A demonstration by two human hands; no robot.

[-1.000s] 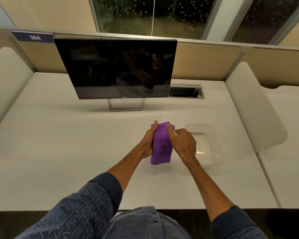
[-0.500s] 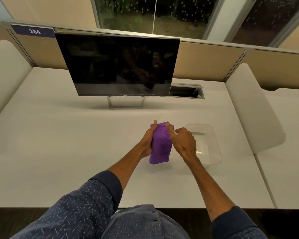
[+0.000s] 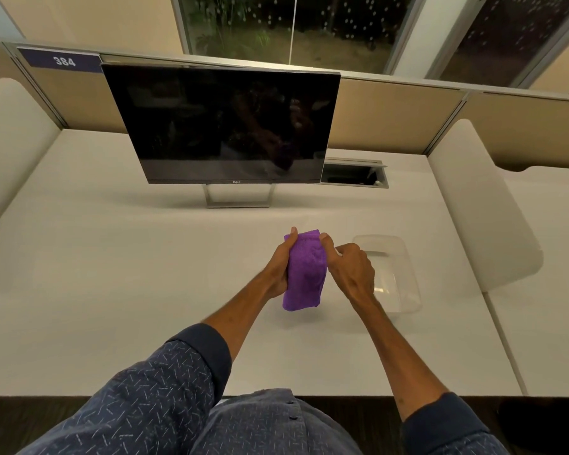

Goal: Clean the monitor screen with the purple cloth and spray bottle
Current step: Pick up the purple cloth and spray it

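White desk (image 3: 112,274), dark monitor (image 3: 224,126), both hands gripping purple cloth (image 3: 304,274)

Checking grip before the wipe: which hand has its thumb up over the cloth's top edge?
The left hand: its thumb rises past the top edge of the purple cloth. The right hand pinches the other side, its thumb lying just below that edge.

Single head-worn view, looking forward and down over the desk (image 3: 112,290) (wide-angle), monitor (image 3: 224,123) facing it beyond
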